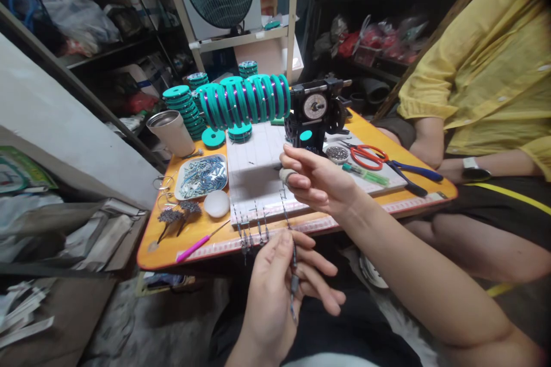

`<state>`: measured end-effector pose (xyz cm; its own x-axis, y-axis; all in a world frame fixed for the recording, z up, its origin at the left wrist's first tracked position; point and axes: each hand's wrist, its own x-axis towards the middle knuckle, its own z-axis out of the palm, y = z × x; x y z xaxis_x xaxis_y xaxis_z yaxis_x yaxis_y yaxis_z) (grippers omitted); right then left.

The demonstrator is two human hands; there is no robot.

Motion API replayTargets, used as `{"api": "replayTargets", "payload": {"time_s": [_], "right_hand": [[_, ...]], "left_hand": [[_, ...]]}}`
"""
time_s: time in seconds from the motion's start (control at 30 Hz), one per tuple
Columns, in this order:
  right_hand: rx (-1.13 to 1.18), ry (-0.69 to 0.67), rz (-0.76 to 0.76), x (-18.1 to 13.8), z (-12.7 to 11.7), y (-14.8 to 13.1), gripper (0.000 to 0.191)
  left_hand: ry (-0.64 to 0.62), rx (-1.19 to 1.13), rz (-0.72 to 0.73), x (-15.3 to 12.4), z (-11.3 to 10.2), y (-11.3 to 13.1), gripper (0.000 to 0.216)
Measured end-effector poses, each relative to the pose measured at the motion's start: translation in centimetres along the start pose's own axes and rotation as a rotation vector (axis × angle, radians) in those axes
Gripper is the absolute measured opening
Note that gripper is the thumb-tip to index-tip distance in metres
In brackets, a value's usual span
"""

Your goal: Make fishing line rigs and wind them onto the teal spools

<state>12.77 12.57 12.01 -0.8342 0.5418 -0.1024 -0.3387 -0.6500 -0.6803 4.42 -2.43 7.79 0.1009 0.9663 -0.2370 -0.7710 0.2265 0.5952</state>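
Note:
My right hand (pixel 318 180) is raised over the white foam board (pixel 258 166), thumb and forefinger pinched on the top of a thin line; one finger wears a pale band. My left hand (pixel 275 292) is lower, in front of the table edge, pinching the bottom of the same line where a small dark metal rig (pixel 293 275) hangs. The line runs taut between both hands. Several similar rigs (pixel 252 232) hang pinned along the board's front edge.
On the orange table (pixel 172 241): teal spools on a rod (pixel 245 100), a black winder with a dial (pixel 314 112), a tray of metal pieces (pixel 201 175), a metal cup (pixel 171 132), red scissors (pixel 365 156), blue pliers (pixel 413 172). A person in yellow (pixel 482 69) sits at the right.

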Motion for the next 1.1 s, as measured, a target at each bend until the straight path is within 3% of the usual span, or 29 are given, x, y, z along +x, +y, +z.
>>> {"api": "replayTargets", "payload": {"time_s": [0.1, 0.23, 0.4, 0.67, 0.83, 0.97, 1.03, 1.1], "right_hand": [[-0.156, 0.008, 0.000, -0.6, -0.6, 0.6, 0.029], [-0.379, 0.047, -0.003, -2.3, -1.4, 2.6, 0.038], [-0.571, -0.091, 0.030, -4.3, -1.9, 5.7, 0.037], [-0.380, -0.026, -0.072, -4.9, -0.9, 7.8, 0.022], [-0.202, 0.065, -0.134, -4.7, 0.0, 9.1, 0.021], [-0.186, 0.114, -0.113, -4.9, -0.2, 9.4, 0.022], [-0.280, 0.115, -0.140, -5.2, -0.6, 9.0, 0.021], [-0.428, 0.084, -0.195, -5.7, -0.9, 8.2, 0.018]], "left_hand": [[-0.037, -0.044, 0.002, -0.5, -1.0, -0.9, 0.036], [-0.144, -0.119, 0.034, -1.5, -2.7, -1.9, 0.042], [-0.212, -0.103, -0.042, -2.3, -3.6, -1.5, 0.045], [-0.346, -0.287, 0.130, -1.4, -3.5, -3.2, 0.054], [-0.312, -0.289, 0.146, -1.1, -3.2, -3.4, 0.055], [-0.279, -0.221, 0.133, -1.3, -3.3, -3.2, 0.052], [-0.209, -0.031, 0.126, -1.5, -3.4, -2.4, 0.048], [-0.070, 0.319, 0.159, -1.5, -3.3, -1.1, 0.042]]}}
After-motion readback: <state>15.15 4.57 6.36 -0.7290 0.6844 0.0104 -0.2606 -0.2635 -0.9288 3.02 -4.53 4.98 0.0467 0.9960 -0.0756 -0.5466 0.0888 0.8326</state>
